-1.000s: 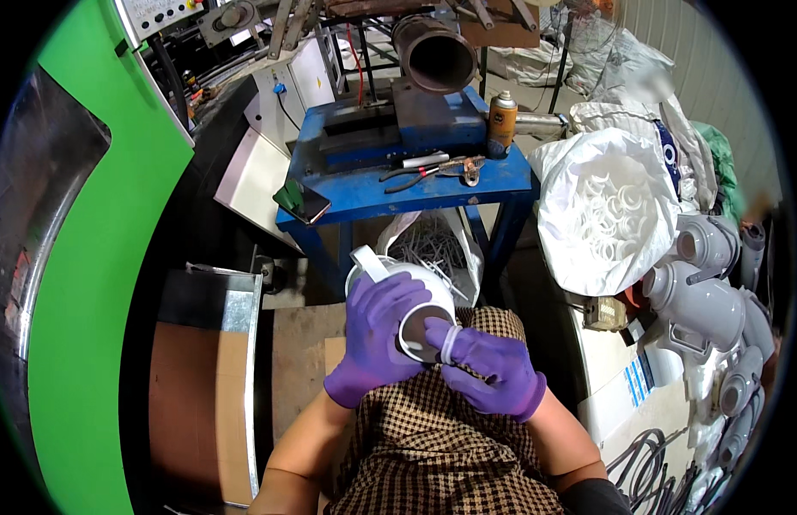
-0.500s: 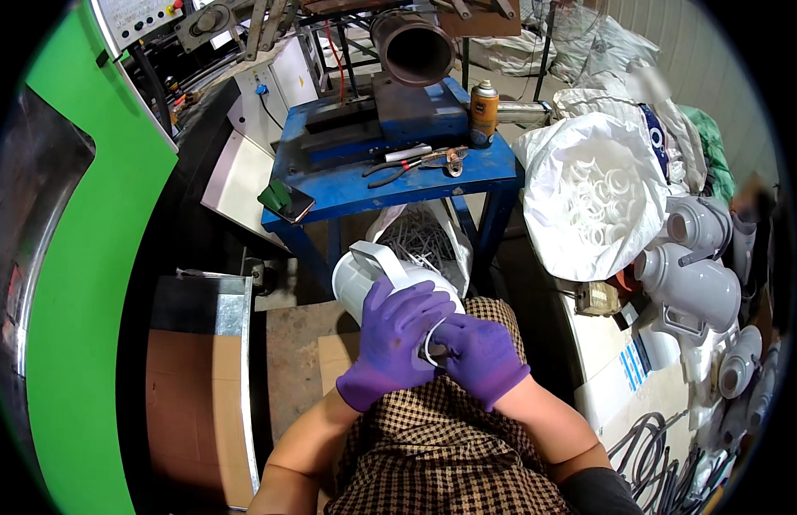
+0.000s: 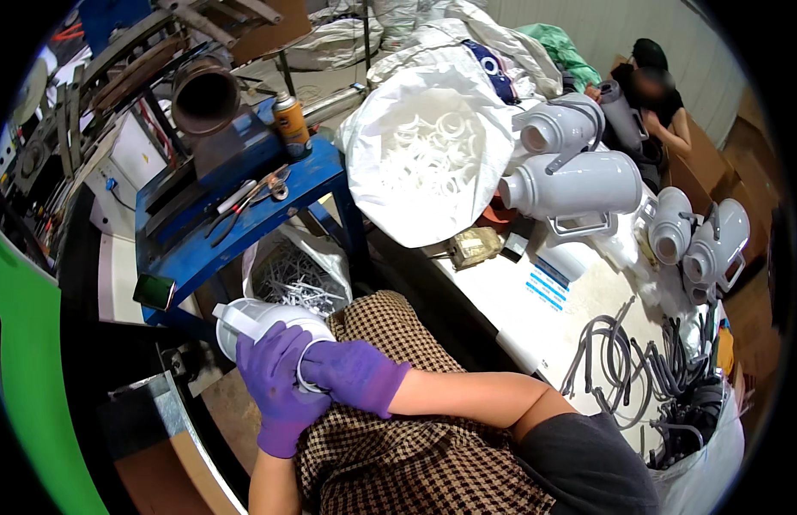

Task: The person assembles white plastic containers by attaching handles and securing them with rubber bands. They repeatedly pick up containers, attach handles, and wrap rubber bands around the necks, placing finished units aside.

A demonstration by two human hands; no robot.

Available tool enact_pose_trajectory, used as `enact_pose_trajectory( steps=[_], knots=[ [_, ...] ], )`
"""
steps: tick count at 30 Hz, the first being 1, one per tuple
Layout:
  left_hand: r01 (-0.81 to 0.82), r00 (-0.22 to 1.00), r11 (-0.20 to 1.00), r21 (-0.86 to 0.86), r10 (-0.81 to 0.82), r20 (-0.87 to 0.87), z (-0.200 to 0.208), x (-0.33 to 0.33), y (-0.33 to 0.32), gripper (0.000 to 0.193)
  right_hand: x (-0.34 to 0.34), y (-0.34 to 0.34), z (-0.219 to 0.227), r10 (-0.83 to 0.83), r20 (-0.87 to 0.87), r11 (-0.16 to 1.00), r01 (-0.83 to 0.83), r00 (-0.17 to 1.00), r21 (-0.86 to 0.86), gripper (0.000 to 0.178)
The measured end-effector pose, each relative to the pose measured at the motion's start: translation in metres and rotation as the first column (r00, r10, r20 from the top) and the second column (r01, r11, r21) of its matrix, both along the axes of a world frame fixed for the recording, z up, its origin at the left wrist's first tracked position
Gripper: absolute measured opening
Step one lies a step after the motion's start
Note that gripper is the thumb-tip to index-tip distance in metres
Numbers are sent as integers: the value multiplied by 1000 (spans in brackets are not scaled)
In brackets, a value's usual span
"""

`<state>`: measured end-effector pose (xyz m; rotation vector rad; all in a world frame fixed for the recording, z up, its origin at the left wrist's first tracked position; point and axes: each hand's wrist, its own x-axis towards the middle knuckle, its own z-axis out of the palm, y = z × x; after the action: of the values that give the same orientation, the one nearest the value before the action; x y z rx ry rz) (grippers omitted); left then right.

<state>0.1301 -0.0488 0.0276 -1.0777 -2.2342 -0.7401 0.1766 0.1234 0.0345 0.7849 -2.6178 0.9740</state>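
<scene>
— Cluttered workshop it was: a blue metal stand sat at eleven o'clock with a rusty pipe section, an orange spray can and pliers on top. What did the hands have?

— Both wore purple rubbery gloves. The left hand was wrapped around a smooth white plastic jug body at the lap, at about seven o'clock. The right hand pressed a thin white ring against the jug's mouth, fingers closed on it. So the two hands met on the same piece.

— Anything hard to read?

— The glove covered most of the ring, and the jug's far side was hidden. A checked brown apron filled the lower edge.

— And the right side?

— A white sack of white rings at one o'clock, glossy grey-white jugs with handles at two, and a tangle of grey rubber strips at four, on a pale bench. Another person sat far off, blurred.
</scene>
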Motion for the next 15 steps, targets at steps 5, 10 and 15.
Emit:
enact_pose_trajectory(
  steps=[5,10,15],
  knots=[
    [-10,1000,999,-41,10,-18,-11,0,4,64,-6,3,-19,5,-7,999,-4,1000,46,18],
    [-6,1000,1000,-30,7,25,-13,6,3,58,-11,15,-13,129,220,990,-114,967,-78,23],
    [-20,998,995,-98,26,59,-5,8,0,57,-6,13,-10,50,209,999,-48,977,-15,19]
  ],
)
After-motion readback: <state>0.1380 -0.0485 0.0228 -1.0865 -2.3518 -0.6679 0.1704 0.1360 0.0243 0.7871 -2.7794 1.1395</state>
